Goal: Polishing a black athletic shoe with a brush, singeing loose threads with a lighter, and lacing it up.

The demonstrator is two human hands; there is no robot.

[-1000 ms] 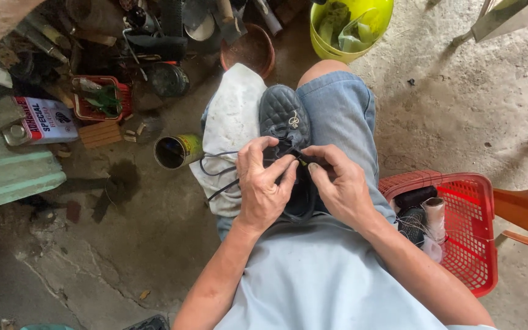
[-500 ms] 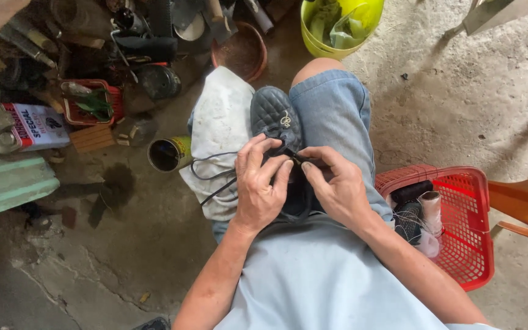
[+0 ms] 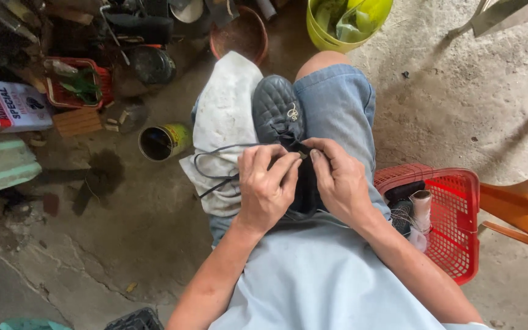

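Observation:
A dark quilted shoe (image 3: 278, 111) with a small metal ornament lies toe-away on my lap, between a white cloth (image 3: 227, 116) on one thigh and my denim shorts (image 3: 337, 110). My left hand (image 3: 266, 186) and my right hand (image 3: 337, 180) meet over the shoe's opening, fingertips pinched together at its rim. A thin dark thread (image 3: 215, 165) loops out from my left hand across the white cloth. Whether a needle is between the fingers I cannot tell.
A red plastic basket (image 3: 453, 214) with spools stands at my right, beside an orange chair (image 3: 527, 208). An open tin can (image 3: 163, 142), a clay bowl (image 3: 239, 33), a yellow-green bucket (image 3: 346, 21) and cluttered tools sit on the concrete floor ahead and left.
Both hands stay pinched at the shoe's opening; the fingers shifted slightly. The view has drifted a little, so the shoe sits marginally lower in the picture.

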